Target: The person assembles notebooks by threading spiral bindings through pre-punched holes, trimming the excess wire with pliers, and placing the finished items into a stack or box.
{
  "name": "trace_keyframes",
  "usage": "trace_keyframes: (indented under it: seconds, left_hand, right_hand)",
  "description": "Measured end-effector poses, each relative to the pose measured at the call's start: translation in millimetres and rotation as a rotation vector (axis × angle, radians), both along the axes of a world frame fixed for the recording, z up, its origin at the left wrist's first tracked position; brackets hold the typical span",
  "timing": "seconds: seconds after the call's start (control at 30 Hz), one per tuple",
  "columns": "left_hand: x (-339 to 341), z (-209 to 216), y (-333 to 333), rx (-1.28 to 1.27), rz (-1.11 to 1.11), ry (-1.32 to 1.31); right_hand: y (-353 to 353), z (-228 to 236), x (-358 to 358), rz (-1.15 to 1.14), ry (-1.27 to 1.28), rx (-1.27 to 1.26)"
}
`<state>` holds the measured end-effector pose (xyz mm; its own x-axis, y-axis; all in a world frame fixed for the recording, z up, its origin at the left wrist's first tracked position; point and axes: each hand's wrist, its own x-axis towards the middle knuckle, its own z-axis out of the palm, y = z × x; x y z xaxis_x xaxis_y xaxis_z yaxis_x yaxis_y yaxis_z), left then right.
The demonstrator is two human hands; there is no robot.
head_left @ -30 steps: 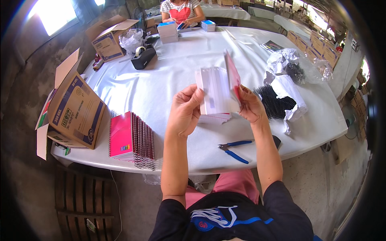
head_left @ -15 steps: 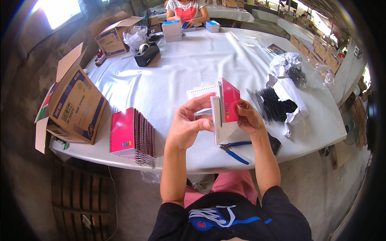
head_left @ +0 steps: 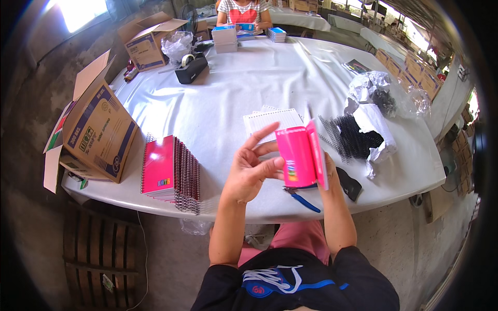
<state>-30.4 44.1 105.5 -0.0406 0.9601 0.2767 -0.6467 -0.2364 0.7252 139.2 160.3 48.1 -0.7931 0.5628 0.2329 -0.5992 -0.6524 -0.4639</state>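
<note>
A small pink-covered notebook (head_left: 296, 155) is held up over the near part of the table, its cover swung out towards the left and its pages on the right. My left hand (head_left: 251, 171) has the thumb against the cover's left edge, with the index finger stretched out above. Mostly hidden behind the notebook, my right hand (head_left: 330, 173) grips its right side. Blue-handled pliers (head_left: 303, 202) lie on the table below it. Loose lined sheets with punched edges (head_left: 272, 122) lie just beyond.
On the left stand a stack of pink spiral notebooks (head_left: 168, 168) and an open carton (head_left: 98, 137). Black spiral wires (head_left: 358, 137) and crumpled wrapping (head_left: 371, 85) lie at right. A tape dispenser (head_left: 191, 69) sits farther back; across the table a person (head_left: 244, 15) handles blue notebooks.
The notebook has turned so its pink cover faces me and opens leftwards. My left thumb has moved from the page edges onto the cover. The person opposite has raised a blue notebook.
</note>
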Motion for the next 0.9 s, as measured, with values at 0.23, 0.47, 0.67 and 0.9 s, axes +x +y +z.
trace_keyframes:
  seconds: [0.23, 0.47, 0.67, 0.9]
  left_hand:
    - [-35, 4, 52, 0.023, 0.946, 0.913]
    - [-48, -36, 91, -0.429, 0.874, 1.446]
    - [-39, -25, 75, -0.403, 0.881, 1.596]
    - [-36, 1, 7, 0.172, 0.508, 0.477]
  right_hand:
    - [28, 50, -17, -0.585, -0.452, 0.246]
    - [77, 35, -14, -0.891, -1.08, 0.746]
    - [62, 37, -14, -0.914, -0.821, 0.606]
    - [-18, 65, -2, -0.999, -0.422, 0.604]
